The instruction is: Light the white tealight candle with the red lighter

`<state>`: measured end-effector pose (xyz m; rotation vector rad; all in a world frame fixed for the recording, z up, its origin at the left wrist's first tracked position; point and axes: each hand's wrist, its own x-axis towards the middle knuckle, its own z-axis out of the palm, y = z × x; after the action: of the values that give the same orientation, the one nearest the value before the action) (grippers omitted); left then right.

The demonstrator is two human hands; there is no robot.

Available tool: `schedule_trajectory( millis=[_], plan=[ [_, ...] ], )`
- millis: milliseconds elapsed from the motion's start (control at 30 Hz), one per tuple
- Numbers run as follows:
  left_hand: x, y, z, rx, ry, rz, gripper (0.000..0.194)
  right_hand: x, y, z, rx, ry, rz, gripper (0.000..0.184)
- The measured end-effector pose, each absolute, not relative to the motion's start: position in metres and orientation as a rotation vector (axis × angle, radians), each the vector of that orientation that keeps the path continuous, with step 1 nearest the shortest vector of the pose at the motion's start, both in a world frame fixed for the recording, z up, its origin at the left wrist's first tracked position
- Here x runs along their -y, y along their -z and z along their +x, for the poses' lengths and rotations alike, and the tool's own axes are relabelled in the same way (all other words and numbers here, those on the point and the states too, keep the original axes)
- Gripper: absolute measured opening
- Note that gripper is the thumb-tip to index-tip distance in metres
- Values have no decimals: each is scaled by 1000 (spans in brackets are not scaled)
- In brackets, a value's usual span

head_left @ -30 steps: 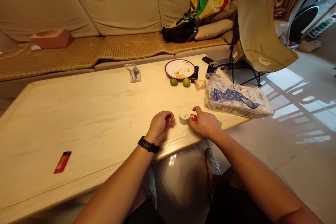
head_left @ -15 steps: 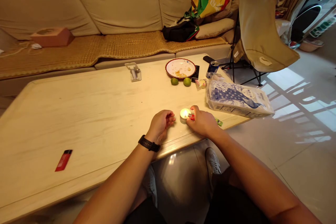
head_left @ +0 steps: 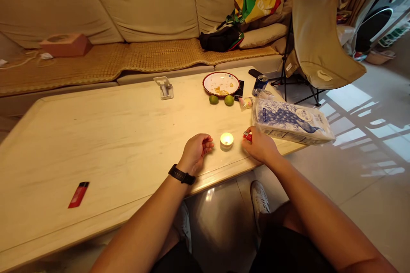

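A lit tealight candle (head_left: 226, 141) stands on the table between my two hands, touched by neither. My right hand (head_left: 261, 147), just right of the candle, is closed round a red lighter (head_left: 247, 136) whose metal top points left. Left of the candle, my left hand (head_left: 196, 152) rests at the table with its fingers loosely curled, slightly apart and holding nothing. A black watch circles that wrist. Another red lighter (head_left: 78, 195) with a dark end lies far off to the left.
Beyond the candle are two green limes (head_left: 229, 100), a red-rimmed plate (head_left: 205, 87) with food scraps and a blue can (head_left: 259, 85). A wrapped tissue pack (head_left: 291, 120) lies at the right edge. A small white stand (head_left: 164, 88) sits further back. A sofa and folding chair (head_left: 320, 42) border the table.
My right hand has drawn back to the right from the candle with the red lighter. The green item beside it is now hidden. My left hand has stayed in place.
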<state>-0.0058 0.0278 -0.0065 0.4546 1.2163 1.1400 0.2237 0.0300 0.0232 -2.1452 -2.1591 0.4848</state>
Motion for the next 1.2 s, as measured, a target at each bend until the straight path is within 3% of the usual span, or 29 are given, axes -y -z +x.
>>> schedule_trajectory(
  millis=[1200],
  plan=[
    [-28, 10, -8, -1208, -1159, 452, 5, -22, 13, 236, 2669, -509, -2030, 35]
  ],
)
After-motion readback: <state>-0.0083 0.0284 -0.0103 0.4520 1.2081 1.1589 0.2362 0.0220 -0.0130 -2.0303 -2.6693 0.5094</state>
